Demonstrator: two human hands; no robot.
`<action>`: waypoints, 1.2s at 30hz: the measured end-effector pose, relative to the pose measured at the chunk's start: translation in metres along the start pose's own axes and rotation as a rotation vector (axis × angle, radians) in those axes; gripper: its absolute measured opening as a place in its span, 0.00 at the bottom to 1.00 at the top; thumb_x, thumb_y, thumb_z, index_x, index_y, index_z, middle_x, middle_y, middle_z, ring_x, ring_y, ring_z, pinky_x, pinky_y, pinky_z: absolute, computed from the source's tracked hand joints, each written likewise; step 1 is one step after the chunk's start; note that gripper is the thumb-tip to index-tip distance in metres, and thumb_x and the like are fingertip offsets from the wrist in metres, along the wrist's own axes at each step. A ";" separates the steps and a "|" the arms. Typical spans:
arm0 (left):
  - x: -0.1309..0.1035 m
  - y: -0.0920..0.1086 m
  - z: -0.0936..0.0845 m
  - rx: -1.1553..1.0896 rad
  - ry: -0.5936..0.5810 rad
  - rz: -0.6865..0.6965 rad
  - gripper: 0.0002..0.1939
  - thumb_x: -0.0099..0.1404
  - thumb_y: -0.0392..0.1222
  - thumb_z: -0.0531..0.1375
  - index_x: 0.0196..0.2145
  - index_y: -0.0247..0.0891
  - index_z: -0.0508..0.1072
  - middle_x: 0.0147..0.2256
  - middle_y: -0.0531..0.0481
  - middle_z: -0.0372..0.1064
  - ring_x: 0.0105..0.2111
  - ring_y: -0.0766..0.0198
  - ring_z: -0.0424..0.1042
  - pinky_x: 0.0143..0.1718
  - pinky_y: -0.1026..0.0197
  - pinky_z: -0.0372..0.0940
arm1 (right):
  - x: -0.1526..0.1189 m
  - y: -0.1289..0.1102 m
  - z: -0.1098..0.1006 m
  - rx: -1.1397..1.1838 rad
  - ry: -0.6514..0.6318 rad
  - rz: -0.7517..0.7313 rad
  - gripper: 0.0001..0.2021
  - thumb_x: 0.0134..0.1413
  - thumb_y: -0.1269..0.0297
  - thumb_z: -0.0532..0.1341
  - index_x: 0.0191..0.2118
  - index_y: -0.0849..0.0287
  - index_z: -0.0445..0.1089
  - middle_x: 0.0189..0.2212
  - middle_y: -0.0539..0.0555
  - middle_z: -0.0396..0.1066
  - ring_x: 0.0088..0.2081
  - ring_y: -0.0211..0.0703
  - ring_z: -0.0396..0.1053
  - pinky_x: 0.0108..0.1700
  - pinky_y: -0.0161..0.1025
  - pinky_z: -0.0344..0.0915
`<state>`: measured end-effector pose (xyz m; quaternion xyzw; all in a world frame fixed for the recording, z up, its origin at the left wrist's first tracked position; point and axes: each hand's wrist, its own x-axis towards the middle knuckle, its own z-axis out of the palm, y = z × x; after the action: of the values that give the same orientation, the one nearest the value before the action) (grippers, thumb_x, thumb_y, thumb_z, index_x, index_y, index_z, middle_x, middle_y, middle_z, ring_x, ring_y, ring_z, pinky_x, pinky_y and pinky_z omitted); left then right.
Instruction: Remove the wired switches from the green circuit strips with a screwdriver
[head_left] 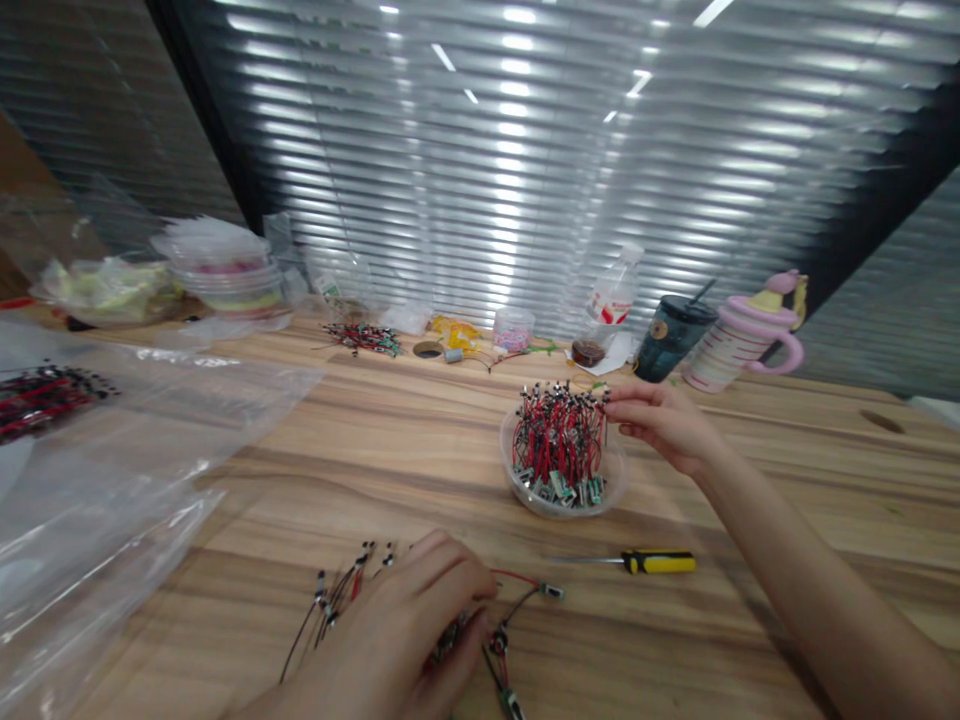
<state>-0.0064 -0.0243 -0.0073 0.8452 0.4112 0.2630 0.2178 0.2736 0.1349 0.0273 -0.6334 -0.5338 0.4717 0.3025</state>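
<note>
My left hand is curled over several small circuit boards with red and black wires, low in the view. Black-tipped wire ends stick out past its knuckles, and a wired board trails from its fingertips onto the table. A clear round plastic bowl stands farther off, packed with a dense bunch of wired circuit boards. Their green boards lie low and the black ends point up. At the bowl's right rim, my right hand pinches a black wire end at the edge of the bunch.
A yellow and black screwdriver lies in front of the bowl. Clear plastic sheeting spreads over the left side. Along the back are stacked tubs, loose wired parts, a bottle, a dark tumbler and a pink mug.
</note>
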 end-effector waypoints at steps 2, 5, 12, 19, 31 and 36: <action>0.000 0.001 -0.001 -0.008 -0.002 0.009 0.08 0.67 0.33 0.51 0.37 0.39 0.69 0.34 0.51 0.68 0.35 0.65 0.68 0.34 0.64 0.62 | 0.000 0.000 0.000 0.005 -0.004 0.004 0.58 0.06 0.37 0.69 0.51 0.69 0.62 0.52 0.59 0.62 0.31 0.13 0.62 0.32 0.17 0.60; 0.001 0.002 -0.002 -0.021 0.017 0.022 0.09 0.66 0.30 0.51 0.37 0.39 0.69 0.34 0.52 0.68 0.34 0.66 0.68 0.34 0.65 0.62 | 0.000 0.002 0.001 -0.007 0.003 0.005 0.60 0.04 0.36 0.68 0.51 0.69 0.62 0.51 0.59 0.63 0.29 0.12 0.61 0.31 0.18 0.59; 0.000 0.000 0.001 -0.022 0.004 0.012 0.09 0.66 0.29 0.52 0.39 0.40 0.69 0.34 0.52 0.67 0.34 0.66 0.67 0.35 0.65 0.60 | 0.000 0.002 0.003 -0.130 0.067 -0.066 0.52 0.18 0.35 0.66 0.51 0.68 0.64 0.44 0.56 0.67 0.29 0.13 0.62 0.32 0.16 0.58; -0.007 -0.005 0.006 0.154 -0.058 0.036 0.11 0.63 0.27 0.52 0.36 0.40 0.70 0.34 0.51 0.69 0.33 0.61 0.68 0.34 0.60 0.61 | -0.074 -0.026 0.018 -0.696 0.246 -0.333 0.21 0.47 0.50 0.58 0.41 0.63 0.70 0.31 0.48 0.65 0.26 0.05 0.50 0.29 0.11 0.41; -0.012 -0.011 0.018 0.314 -0.179 0.082 0.16 0.59 0.27 0.54 0.42 0.39 0.73 0.40 0.47 0.72 0.40 0.54 0.67 0.41 0.55 0.66 | -0.111 0.031 0.089 -0.907 -0.448 -0.296 0.15 0.54 0.68 0.47 0.41 0.63 0.69 0.37 0.47 0.63 0.28 0.16 0.32 0.34 0.22 0.29; -0.019 -0.006 0.012 0.309 -0.159 0.070 0.21 0.59 0.23 0.50 0.44 0.42 0.70 0.43 0.48 0.69 0.42 0.56 0.64 0.39 0.60 0.63 | -0.121 0.013 0.088 -0.981 -0.392 -0.344 0.19 0.53 0.68 0.47 0.45 0.66 0.69 0.43 0.51 0.65 0.31 0.11 0.47 0.35 0.18 0.35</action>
<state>-0.0126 -0.0381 -0.0249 0.9005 0.3984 0.1365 0.1079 0.1990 0.0044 0.0164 -0.5039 -0.8329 0.2207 -0.0604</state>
